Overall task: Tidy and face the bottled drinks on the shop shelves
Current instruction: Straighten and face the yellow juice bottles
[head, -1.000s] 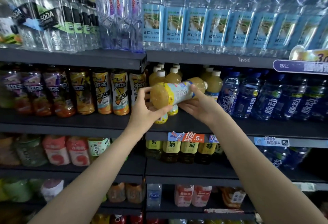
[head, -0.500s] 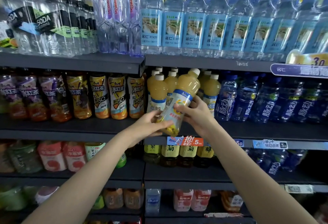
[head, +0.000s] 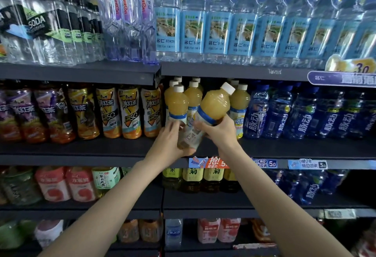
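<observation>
A yellow juice bottle with a white cap and a blue-and-white label leans to the right over the front of the dark middle shelf. My right hand grips its middle from the right. My left hand cups its lower end from the left and below. Behind it stand several matching yellow juice bottles, upright in rows.
Iced-tea bottles stand left of the juice, dark blue drink bottles to the right. The shelf above carries blue-label water bottles and soda bottles. Price tags line the shelf edge. Lower shelves hold more drinks.
The yellow bottle went from lying sideways in both hands to nearly upright, cap up and tilted right, and came down toward the middle shelf. Both hands stayed on it.
</observation>
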`<action>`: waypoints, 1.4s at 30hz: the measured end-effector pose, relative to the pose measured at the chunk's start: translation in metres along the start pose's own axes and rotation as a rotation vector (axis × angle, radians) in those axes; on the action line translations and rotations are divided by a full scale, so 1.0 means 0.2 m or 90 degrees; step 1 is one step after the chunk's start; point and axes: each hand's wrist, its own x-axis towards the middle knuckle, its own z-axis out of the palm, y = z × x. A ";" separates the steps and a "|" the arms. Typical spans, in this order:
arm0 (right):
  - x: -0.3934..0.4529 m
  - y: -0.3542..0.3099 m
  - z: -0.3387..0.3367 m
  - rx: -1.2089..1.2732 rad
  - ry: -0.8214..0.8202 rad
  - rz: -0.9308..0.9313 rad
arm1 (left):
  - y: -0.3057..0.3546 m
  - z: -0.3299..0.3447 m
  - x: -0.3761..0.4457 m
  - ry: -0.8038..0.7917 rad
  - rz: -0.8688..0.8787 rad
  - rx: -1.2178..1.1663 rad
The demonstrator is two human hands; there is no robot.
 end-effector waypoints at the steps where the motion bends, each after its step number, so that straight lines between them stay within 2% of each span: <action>1: 0.02 0.01 -0.02 -0.043 0.012 -0.012 | -0.02 0.00 0.01 -0.017 -0.012 -0.020; 6: 0.15 0.04 -0.11 -0.207 0.042 -0.084 | -0.14 0.00 0.05 0.046 -0.105 -0.099; 14: 0.37 0.25 -0.04 -0.285 0.027 -0.049 | -0.17 0.10 0.24 0.097 -0.209 -0.164; 18: 0.39 0.37 -0.03 -0.426 0.012 0.007 | -0.19 0.15 0.34 0.060 -0.225 -0.137; 29: 0.80 0.45 0.11 -0.484 0.091 0.081 | -0.28 0.20 0.34 0.087 -0.216 -0.153; 35: 0.88 0.46 0.13 -0.455 0.023 0.121 | -0.26 0.19 0.33 0.094 -0.215 -0.166; 38: 0.70 0.46 0.09 -0.365 0.014 0.001 | -0.25 0.18 0.34 0.090 -0.225 -0.163; 40: 0.56 0.48 0.06 -0.261 -0.114 -0.061 | -0.22 0.20 0.36 0.078 -0.214 -0.167; 42: 0.47 0.48 0.03 -0.167 -0.228 -0.038 | -0.16 0.23 0.39 0.049 -0.205 -0.154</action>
